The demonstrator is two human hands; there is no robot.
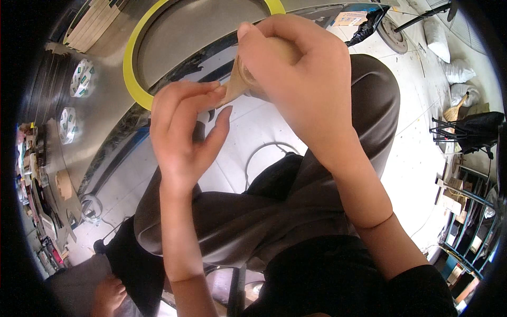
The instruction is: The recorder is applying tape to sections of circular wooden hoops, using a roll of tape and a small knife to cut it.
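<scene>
My right hand (317, 90) is closed around a roll of tan tape (282, 50), held up in front of me over my lap. A short strip of tape (235, 87) comes off the roll toward my left hand (185, 121). My left fingertips touch the strip's free end, while the thumb stands apart below them. Beyond my hands a large yellow-rimmed ring (130, 68) lies flat on the metal table (113, 34). The palm of my right hand hides part of the roll.
Two rolls with white labels, one nearer (67, 126), one farther (83, 77), sit on the table's left. Stacked curved strips (92, 24) lie behind them. A folded black stool (472, 132) and a shelf rack (470, 222) are at the right. Another person's hand (110, 292) shows lower left.
</scene>
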